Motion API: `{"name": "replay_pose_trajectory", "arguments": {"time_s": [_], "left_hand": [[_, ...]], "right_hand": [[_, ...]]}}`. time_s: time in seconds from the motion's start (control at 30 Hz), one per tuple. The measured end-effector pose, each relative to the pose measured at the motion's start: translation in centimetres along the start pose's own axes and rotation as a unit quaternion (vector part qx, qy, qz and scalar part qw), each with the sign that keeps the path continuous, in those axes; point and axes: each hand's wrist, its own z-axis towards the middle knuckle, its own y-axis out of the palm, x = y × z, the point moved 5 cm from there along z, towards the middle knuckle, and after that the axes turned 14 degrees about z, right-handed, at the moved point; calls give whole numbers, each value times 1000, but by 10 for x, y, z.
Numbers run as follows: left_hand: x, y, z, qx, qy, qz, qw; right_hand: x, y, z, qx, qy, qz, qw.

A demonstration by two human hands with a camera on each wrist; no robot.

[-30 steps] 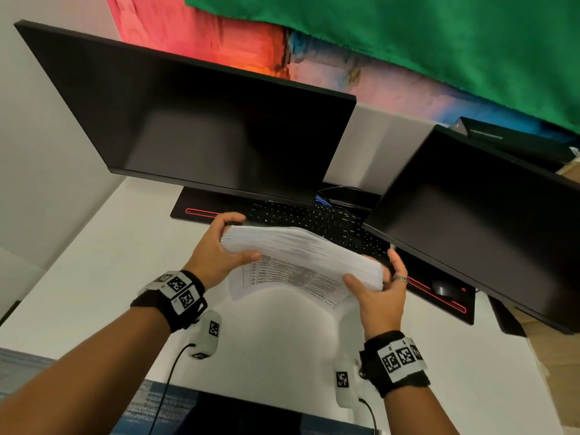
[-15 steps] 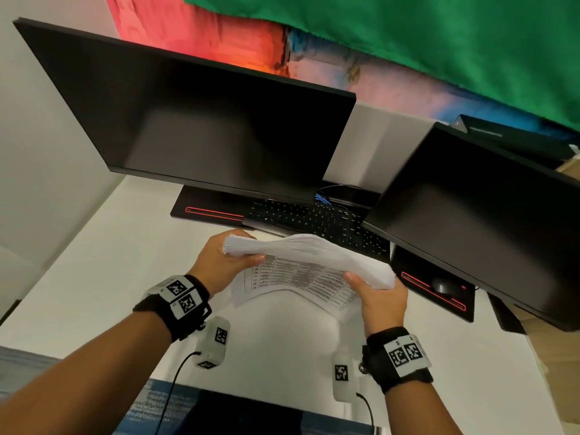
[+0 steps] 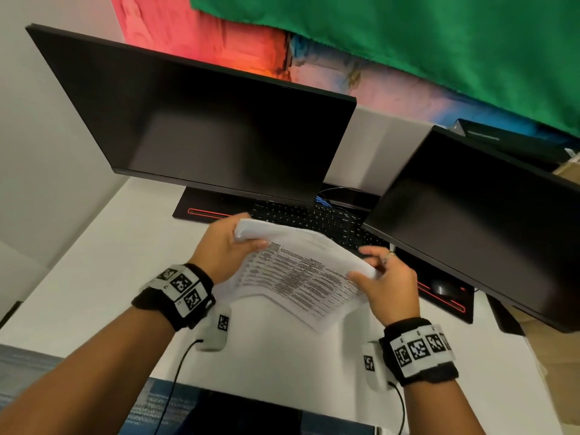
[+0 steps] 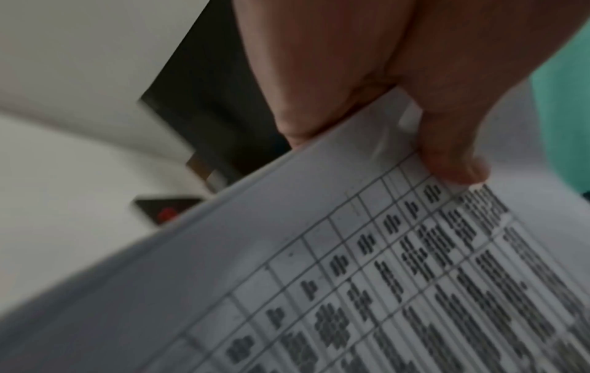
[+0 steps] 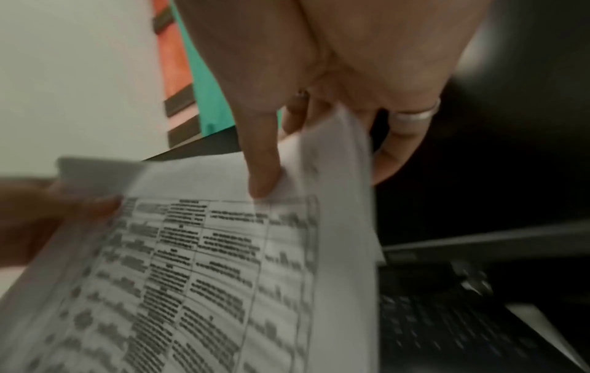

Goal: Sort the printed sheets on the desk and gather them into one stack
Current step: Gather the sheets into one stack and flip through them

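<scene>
Lifted a little higher than half a second ago, the printed sheets (image 3: 301, 271) are tipped up at the far edge and held above the surface (image 3: 94, 277).

The bundle is pinched at its left corner by the left hand (image 3: 219, 249), with the thumb (image 4: 453, 151) pressed on top of the printed table and the other fingers tucked behind. The right edge is pinched by the right hand (image 3: 386, 284), whose thumb (image 5: 262, 164) is laid on the top page while the ringed fingers are curled behind the paper. The sheets are bent into a soft arch between both hands. A black keyboard (image 3: 314, 218) and two dark screens, one (image 3: 204, 130) left and one (image 3: 477, 227) right, are seen behind them.
</scene>
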Motion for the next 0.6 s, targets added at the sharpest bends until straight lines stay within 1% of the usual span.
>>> {"name": "replay_pose_trajectory", "arguments": {"time_s": [0.03, 0.07, 0.1, 0.13, 0.2, 0.23, 0.27, 0.3, 0.33, 0.37, 0.4, 0.43, 0.47, 0.5, 0.53, 0.57, 0.6], "left_hand": [[17, -11, 3, 0, 37, 38, 999], [36, -20, 6, -1, 78, 83, 993], [55, -28, 7, -3, 119, 133, 984], [74, -33, 8, -5, 162, 183, 970], [105, -38, 8, 5, 232, 258, 938], [112, -41, 8, 17, 251, 265, 931], [114, -45, 8, 37, 258, 261, 929], [111, -48, 7, 79, 257, 258, 928], [103, -52, 5, 139, 242, 259, 925], [92, -57, 1, 211, 217, 243, 922], [78, -62, -5, 278, 187, 200, 921], [59, -63, -9, 316, 143, 143, 927], [41, -60, -10, 312, 85, 76, 943], [25, -51, -7, 265, 29, -5, 964], [13, -39, -4, 192, -16, -103, 976], [7, -27, 0, 114, -47, -192, 974], [6, -17, 3, 47, -65, -243, 967]], "right_hand": [[-13, 8, 2, -37, -13, -42, 998], [-24, 19, 4, -74, -20, -57, 995], [-36, 31, 5, -105, -20, -45, 993], [-42, 43, 7, -121, -18, -27, 992], [-51, 56, 10, -105, -21, 1, 994], [-54, 58, 10, -89, -23, 14, 996], [-53, 57, 10, -77, -25, 32, 996], [-52, 54, 10, -66, -23, 54, 996], [-51, 48, 10, -54, -20, 85, 995], [-50, 41, 9, -38, -15, 126, 991], [-47, 32, 10, -22, -6, 168, 986], [-46, 25, 10, -10, -1, 207, 978], [-43, 19, 11, -3, 0, 241, 971], [-42, 15, 11, -4, -1, 268, 963], [-41, 15, 10, -7, 0, 285, 958], [-39, 17, 9, -12, 4, 296, 955], [-37, 21, 9, -18, 6, 301, 953]]}}
